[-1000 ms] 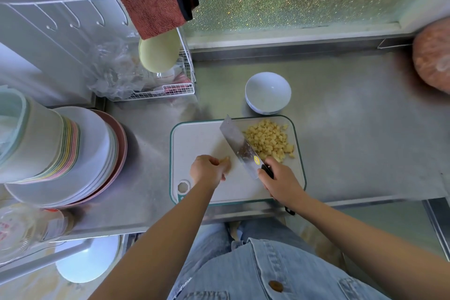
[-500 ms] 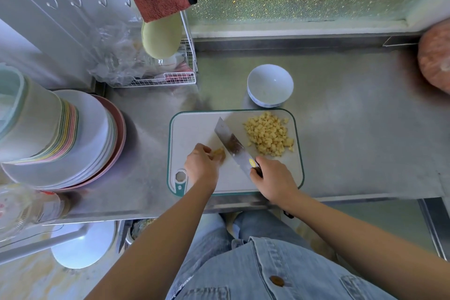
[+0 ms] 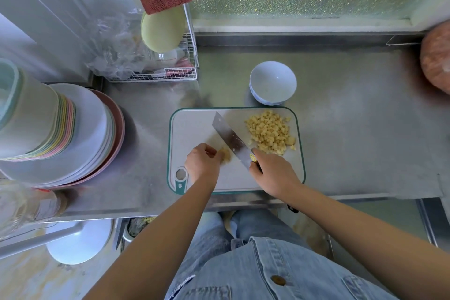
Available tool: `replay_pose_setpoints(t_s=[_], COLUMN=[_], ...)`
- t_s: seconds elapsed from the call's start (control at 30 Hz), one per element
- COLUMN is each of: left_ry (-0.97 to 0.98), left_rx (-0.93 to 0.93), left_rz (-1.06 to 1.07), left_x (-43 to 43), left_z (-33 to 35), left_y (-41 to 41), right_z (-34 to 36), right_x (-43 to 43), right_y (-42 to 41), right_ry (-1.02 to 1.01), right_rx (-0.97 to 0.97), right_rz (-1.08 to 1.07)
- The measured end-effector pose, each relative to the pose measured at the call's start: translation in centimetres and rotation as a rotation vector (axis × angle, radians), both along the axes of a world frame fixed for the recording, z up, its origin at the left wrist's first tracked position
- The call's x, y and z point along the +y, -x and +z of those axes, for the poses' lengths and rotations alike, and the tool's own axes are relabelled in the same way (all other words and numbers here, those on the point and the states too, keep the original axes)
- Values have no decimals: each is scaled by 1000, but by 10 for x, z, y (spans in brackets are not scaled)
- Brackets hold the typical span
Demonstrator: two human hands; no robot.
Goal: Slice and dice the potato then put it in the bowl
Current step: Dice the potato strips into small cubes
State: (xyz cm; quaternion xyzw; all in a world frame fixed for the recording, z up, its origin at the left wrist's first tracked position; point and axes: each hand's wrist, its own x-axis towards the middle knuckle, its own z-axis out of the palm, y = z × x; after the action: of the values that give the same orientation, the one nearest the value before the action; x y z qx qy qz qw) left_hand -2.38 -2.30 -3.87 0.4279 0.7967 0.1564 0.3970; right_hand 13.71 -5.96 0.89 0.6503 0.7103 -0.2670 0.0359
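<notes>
A green-rimmed white cutting board [image 3: 194,126] lies on the steel counter. A heap of diced potato [image 3: 271,131] covers its far right part. My left hand [image 3: 203,165] holds a small remaining potato piece [image 3: 225,153] with curled fingers near the board's middle. My right hand [image 3: 274,174] grips the handle of a cleaver [image 3: 230,139], its blade slanting up-left right beside that piece. A white bowl [image 3: 272,83] stands just behind the board and holds nothing.
A stack of plates and bowls [image 3: 60,126] fills the counter's left side. A wire rack [image 3: 168,66] with plastic bags, a green bowl and a red cloth stands at back left. A reddish round object [image 3: 437,56] sits at the far right.
The camera has tilted a little, so everything sits lower in view. The cleaver blade has come closer to the potato piece; both hands keep their holds.
</notes>
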Motion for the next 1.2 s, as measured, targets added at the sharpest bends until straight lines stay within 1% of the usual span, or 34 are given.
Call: replay_pose_setpoints(t_s=[0.17,0.57,0.87,0.97,1.2], left_ry=[14,55,56,52,36], left_rx=[-18,-89,-78,-76,-80], left_rz=[35,23,16,12,7], left_x=[2,9,10,8,4], left_z=[1,1,4,6,6], left_y=[-3,0,-2,-1,1], right_z=[1,1,-21,-20,-11], right_x=[3,6,6,12,12], right_y=[4,5,14,17,9], right_ry=[31,129,79,44,37], right_rx=[-36,-10,-22,-3,32], right_rz=[67,92,46,29,59])
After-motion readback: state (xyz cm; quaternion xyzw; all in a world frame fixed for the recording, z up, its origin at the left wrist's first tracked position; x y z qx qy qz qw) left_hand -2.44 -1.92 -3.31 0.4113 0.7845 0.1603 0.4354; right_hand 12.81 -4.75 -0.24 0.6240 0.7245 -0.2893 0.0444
